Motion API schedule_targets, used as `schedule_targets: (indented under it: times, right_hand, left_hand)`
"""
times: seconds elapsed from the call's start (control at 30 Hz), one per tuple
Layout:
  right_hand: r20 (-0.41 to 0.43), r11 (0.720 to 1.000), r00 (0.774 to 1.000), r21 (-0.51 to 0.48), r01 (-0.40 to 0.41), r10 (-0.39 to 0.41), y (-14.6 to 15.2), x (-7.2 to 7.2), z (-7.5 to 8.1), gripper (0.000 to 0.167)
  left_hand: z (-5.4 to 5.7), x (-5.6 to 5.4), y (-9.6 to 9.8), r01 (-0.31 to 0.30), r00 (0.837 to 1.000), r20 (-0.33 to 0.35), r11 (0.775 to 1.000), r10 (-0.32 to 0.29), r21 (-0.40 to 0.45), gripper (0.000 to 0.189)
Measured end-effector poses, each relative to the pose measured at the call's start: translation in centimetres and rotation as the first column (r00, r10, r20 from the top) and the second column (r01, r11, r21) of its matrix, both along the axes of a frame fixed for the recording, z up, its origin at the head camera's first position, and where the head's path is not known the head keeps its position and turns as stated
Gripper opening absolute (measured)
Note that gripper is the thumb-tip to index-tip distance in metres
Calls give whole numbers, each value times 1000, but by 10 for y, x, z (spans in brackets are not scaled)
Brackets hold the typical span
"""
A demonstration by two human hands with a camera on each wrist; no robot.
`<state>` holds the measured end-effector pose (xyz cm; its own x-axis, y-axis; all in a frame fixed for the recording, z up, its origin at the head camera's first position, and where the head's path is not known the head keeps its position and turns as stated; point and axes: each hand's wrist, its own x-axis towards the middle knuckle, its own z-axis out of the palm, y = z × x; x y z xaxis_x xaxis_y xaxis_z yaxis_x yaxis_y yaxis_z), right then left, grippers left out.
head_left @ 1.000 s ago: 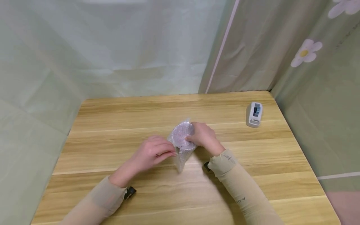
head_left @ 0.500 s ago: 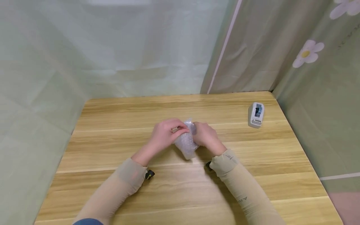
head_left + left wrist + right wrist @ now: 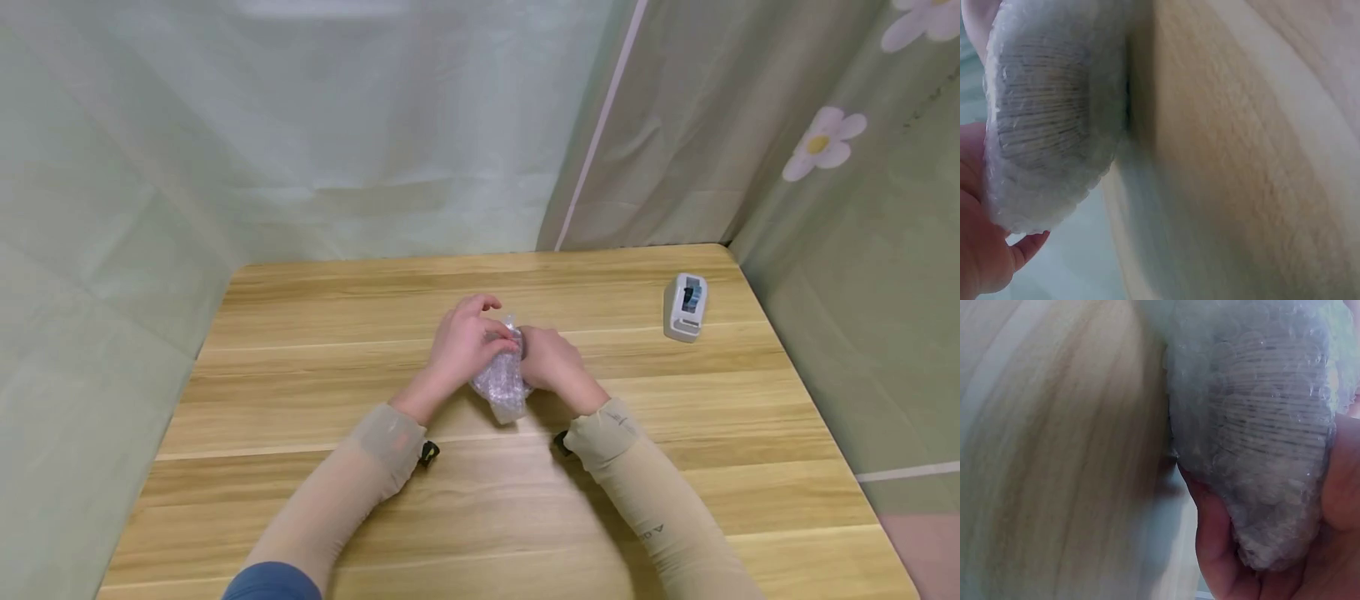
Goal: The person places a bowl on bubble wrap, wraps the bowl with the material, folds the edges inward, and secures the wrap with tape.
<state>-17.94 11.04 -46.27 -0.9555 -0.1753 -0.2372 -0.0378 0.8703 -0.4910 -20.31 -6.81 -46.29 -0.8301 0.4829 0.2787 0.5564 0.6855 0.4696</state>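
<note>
A small bowl-like vessel with fine striped sides (image 3: 1044, 106) sits on the table in clear bubble wrap (image 3: 501, 385). The stripes show through the wrap in both wrist views. My right hand (image 3: 551, 358) grips its right side, fingers curled round the wrapped wall in the right wrist view. On the left, my left hand (image 3: 465, 342) pinches the folded wrap near the rim between thumb and forefinger, other fingers raised. The vessel's opening is mostly covered by the wrap and the hands.
A grey-white tape dispenser (image 3: 686, 307) stands at the back right of the wooden table (image 3: 337, 308). Curtains (image 3: 390, 125) hang close behind the table and along both sides.
My left hand has moved right and away from me, folding the near flap of bubble wrap up over the opening. My right hand has kept its grip in nearly the same place.
</note>
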Motion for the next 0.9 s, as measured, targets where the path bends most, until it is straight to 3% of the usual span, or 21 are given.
schedule_targets:
  times: [0.37, 0.67, 0.9]
  right_hand:
    - [-22, 999, 999, -47, -25, 24, 5, -1, -5, 40]
    - [-51, 993, 995, -80, -91, 88, 10, -3, -7, 52]
    - [-4, 963, 989, -226, -145, 148, 22, -3, -7, 69]
  left_hand:
    - [-3, 1, 10, -33, 999, -10, 990, 32, -136, 18]
    - [-3, 2, 14, -34, 999, -21, 979, 31, -200, 15]
    - [-5, 2, 16, -40, 999, -45, 966, 29, -254, 16]
